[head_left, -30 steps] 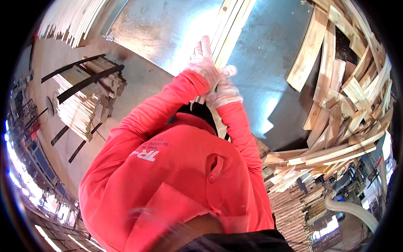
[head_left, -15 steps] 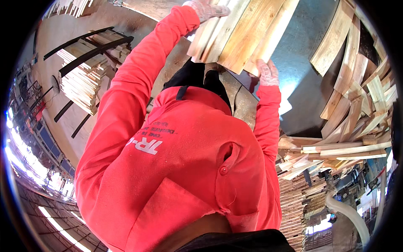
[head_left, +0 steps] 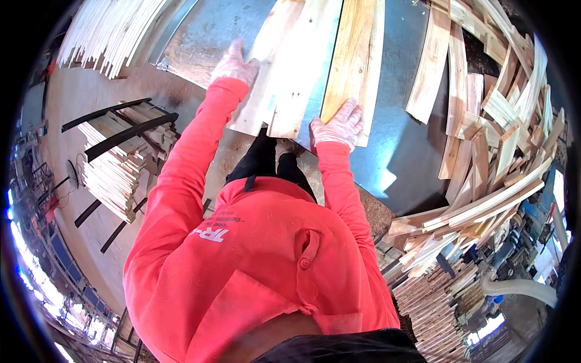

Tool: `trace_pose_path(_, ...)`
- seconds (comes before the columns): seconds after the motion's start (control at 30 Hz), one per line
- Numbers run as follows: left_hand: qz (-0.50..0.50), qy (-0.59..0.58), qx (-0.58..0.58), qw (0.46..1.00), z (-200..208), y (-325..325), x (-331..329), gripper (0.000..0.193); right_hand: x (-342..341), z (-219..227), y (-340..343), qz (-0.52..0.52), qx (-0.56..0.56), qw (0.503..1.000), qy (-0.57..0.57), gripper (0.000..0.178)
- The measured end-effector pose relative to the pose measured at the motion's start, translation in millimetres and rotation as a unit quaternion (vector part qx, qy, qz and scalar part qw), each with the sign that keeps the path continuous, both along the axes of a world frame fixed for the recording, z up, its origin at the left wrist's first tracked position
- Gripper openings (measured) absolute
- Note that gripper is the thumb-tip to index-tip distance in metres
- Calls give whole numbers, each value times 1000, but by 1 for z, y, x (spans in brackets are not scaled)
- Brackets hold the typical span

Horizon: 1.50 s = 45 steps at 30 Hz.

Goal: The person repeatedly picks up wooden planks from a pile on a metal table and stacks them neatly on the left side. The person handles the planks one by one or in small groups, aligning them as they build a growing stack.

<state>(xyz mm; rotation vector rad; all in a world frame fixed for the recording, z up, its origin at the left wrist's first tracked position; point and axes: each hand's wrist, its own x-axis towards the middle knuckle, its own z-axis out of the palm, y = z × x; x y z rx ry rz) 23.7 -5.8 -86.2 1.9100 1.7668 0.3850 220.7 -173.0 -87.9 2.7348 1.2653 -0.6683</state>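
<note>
Fingers point(head_left: 354, 109) of the right hand point(head_left: 340, 126) lie flat and spread on the near end of the darker board point(head_left: 351, 57), pressing down, not curled around it. On the other side, the left hand point(head_left: 233, 63) rests open against the edge of the pale boards point(head_left: 284, 66), fingers straight, not gripping.

All these boards lie side by side on the shiny metal table point(head_left: 387, 121), just ahead of the person's red sleeves point(head_left: 193, 157). To do this well, I think both gloved hands should push gently and evenly, so the board ends line up and none slides off.

A messy pile of wood strips point(head_left: 496, 121) sits to the right. Neat stacked slats point(head_left: 118, 163) stand on the floor to the left.
</note>
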Motion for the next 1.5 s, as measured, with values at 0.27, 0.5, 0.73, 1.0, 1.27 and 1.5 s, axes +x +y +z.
trace_pose_path(0.27, -136, 217, -55, 965, 23, -92, 88, 106, 46, 49, -33, -373, 305, 318, 817, 69)
trace_pose_path(0.5, -4, 66, -174, 983, 9, -45, 107, 96, 79, 23, -50, -255, 224, 502, 795, 58)
trace_pose_path(0.73, -22, -206, -188, 960, -4, 13, 77, 84, 132, 10, -116, -264, 336, 761, 489, 43)
trace_pose_path(1.0, -187, 44, -1, 981, 100, 51, 4, 48, 186, 125, 5, 318, 52, 947, -14, 44)
trace_pose_path(1.27, -219, 191, -68, 954, 77, -53, 33, 58, 125, 43, 140, 363, 201, 891, -184, 29)
trace_pose_path(1.5, -116, 33, -191, 974, 86, -49, -11, 57, 90, 12, 62, 15, 163, 984, -71, 108)
